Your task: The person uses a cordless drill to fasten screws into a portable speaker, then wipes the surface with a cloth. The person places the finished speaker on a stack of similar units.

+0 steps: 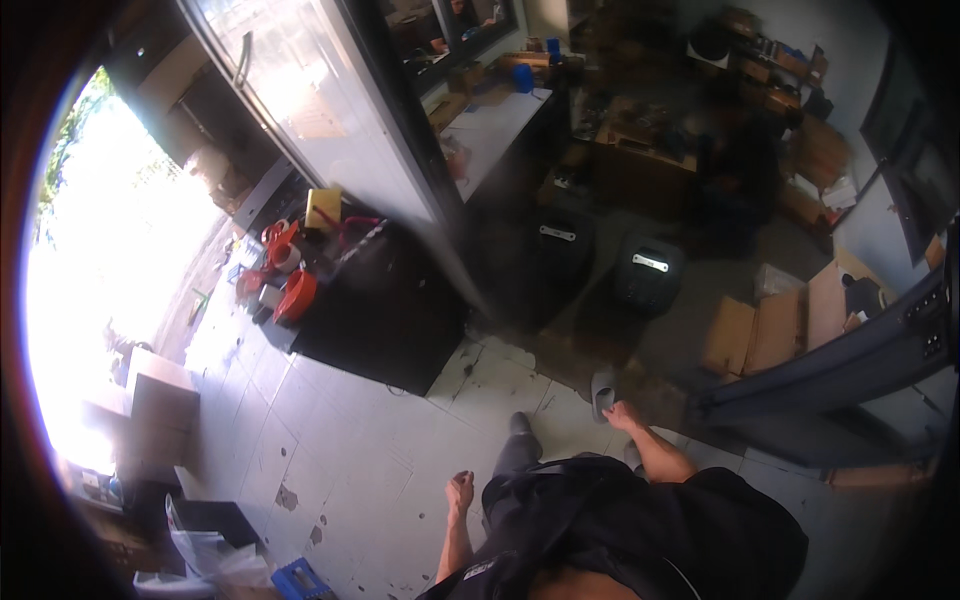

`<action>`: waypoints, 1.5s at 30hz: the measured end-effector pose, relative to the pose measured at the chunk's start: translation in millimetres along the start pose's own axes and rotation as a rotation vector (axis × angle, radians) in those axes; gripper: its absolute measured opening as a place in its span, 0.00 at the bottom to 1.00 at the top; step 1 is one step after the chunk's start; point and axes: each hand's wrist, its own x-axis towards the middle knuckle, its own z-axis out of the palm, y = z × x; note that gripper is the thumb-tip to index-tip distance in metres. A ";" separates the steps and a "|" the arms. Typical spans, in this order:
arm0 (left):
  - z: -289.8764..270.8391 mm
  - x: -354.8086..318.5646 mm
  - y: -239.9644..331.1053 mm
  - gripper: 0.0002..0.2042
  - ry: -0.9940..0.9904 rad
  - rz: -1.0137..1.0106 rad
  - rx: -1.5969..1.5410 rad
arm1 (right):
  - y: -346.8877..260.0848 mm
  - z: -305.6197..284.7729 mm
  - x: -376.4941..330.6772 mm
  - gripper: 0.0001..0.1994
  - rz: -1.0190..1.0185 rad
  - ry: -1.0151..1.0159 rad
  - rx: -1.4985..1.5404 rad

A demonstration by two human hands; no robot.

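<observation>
My left hand (460, 491) hangs low over the tiled floor, its fingers curled in and nothing visible in them. Out in front of my body, my right hand (625, 416) is closed as well, with no object showing in it. Just past its fingers a grey slipper (602, 392) appears by the doorway threshold; whether the hand touches it I cannot tell. My left shoe (520, 426) points forward on the pale tiles (390, 460).
Ahead left stands a dark cabinet (390, 310) with orange containers (295, 297) on top. Beyond the doorway are two black bins (648, 278), open cardboard boxes (780, 325) and a white-topped table (490, 135). A dark door frame (800, 390) crosses at right; cartons (160, 410) stand at left.
</observation>
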 end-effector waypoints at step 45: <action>-215.7 223.5 715.9 0.52 1.570 0.856 -0.066 | -7.2 -126.6 223.2 0.21 0.623 0.040 0.863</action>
